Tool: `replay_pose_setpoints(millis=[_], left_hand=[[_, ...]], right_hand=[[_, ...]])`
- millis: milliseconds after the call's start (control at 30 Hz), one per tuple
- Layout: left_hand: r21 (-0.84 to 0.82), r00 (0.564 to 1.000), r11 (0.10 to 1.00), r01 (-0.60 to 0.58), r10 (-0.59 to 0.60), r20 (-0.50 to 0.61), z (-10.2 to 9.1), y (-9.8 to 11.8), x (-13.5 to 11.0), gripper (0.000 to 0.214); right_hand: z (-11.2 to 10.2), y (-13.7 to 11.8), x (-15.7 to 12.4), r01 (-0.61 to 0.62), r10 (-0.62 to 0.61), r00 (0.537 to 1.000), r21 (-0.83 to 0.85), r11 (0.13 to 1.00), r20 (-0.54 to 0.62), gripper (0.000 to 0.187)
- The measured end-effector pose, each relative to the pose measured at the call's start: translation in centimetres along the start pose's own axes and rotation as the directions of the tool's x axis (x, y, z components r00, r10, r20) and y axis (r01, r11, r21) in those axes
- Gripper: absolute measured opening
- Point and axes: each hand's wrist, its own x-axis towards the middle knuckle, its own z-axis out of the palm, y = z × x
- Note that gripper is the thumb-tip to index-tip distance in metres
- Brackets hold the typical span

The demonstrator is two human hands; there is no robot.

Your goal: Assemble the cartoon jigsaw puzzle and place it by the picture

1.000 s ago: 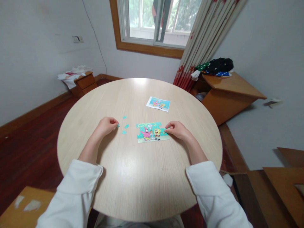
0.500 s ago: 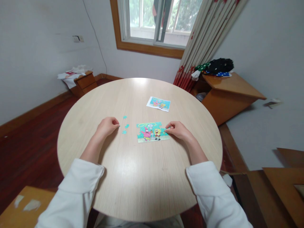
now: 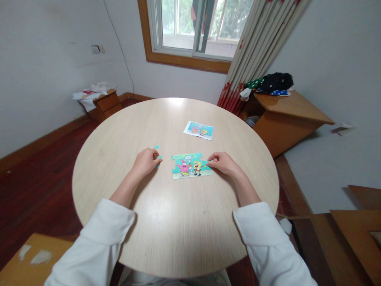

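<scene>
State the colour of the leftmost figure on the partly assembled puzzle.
The leftmost figure is mostly pink; the head view shows it best.

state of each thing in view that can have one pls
puzzle: partly assembled, ragged-edged
loose pieces: apart from puzzle, partly hidden
left hand: curled, at loose pieces
right hand: curled, at puzzle's right edge
printed picture: face up
curtain: gathered aside
window: open or shut, unclear

No words or numbers seem legible at this small scale.
</scene>
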Motion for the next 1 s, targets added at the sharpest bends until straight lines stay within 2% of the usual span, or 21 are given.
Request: replay_pose_setpoints(millis=[433,600,733,867,1000], left_hand=[[0.022,0.993,0.995,-0.102,0.101,0.054,0.9,-0.5,0.2,0.018],[-0.054,0.987,0.988,-0.142,0.145,0.067,0.8,-0.5,0.0,0.018],[-0.094,0.989,0.988,-0.126,0.133,0.066,0.5,0.0,-0.1,0.014],[-0.278,0.988,0.949,-0.15,0.153,-0.009,0.5,0.5,-0.2,0.009],[-0.569,0.994,0.817,-0.098,0.108,-0.016,0.7,1.1,-0.3,0.005]], right_hand=[[0.0,-0.3,-0.2,-0.021,0.021,1.0,0.021,1.0,0.008,0.016],[0.0,-0.4,-0.3,-0.026,0.026,1.0,0.02,0.999,0.006,0.015],[0.0,-0.3,-0.3,-0.023,0.023,1.0,0.021,1.0,0.011,0.015],[0.1,-0.1,-0.1,-0.017,0.017,1.0,0.029,0.999,-0.001,0.015],[0.1,0.1,0.0,-0.002,0.002,1.0,0.025,1.0,-0.002,0.015]])
